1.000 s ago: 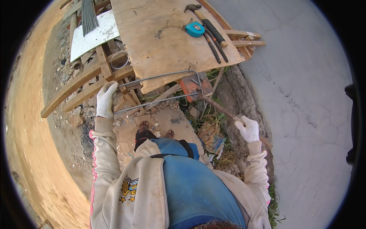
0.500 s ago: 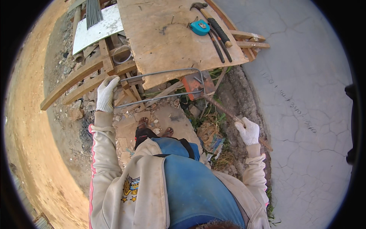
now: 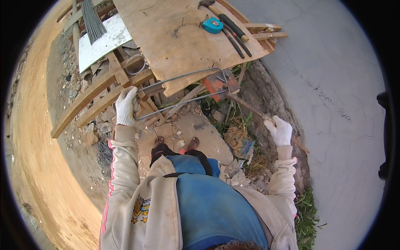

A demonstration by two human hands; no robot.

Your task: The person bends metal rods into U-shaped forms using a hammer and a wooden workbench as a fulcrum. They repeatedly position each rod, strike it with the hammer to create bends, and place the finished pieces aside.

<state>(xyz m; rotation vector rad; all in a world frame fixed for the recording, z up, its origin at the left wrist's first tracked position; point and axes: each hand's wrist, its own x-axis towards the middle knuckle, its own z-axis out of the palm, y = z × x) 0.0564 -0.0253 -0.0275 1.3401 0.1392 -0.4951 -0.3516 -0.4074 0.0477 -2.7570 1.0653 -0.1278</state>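
My left hand [image 3: 126, 106], in a white glove, grips the open end of a steel rod [image 3: 183, 76] bent into a long U shape. The rod's bent end sits in an orange bending jig [image 3: 217, 85] at the edge of a plywood worktop [image 3: 183, 37]. My right hand [image 3: 280, 130], also gloved, is closed around the long lever bar [image 3: 254, 111] that runs up to the jig.
On the plywood lie a teal tape measure [image 3: 213, 25], a hammer [image 3: 225, 17] and dark rods. A wooden frame [image 3: 96, 96] carries the top, with a white sheet [image 3: 104, 41] and a bundle of steel bars [image 3: 91, 21] behind. Rubble and grass lie underfoot; concrete slab [image 3: 333, 83] to the right.
My right hand has drawn the lever bar slightly down and back toward me. My left hand stays on the rod's end.
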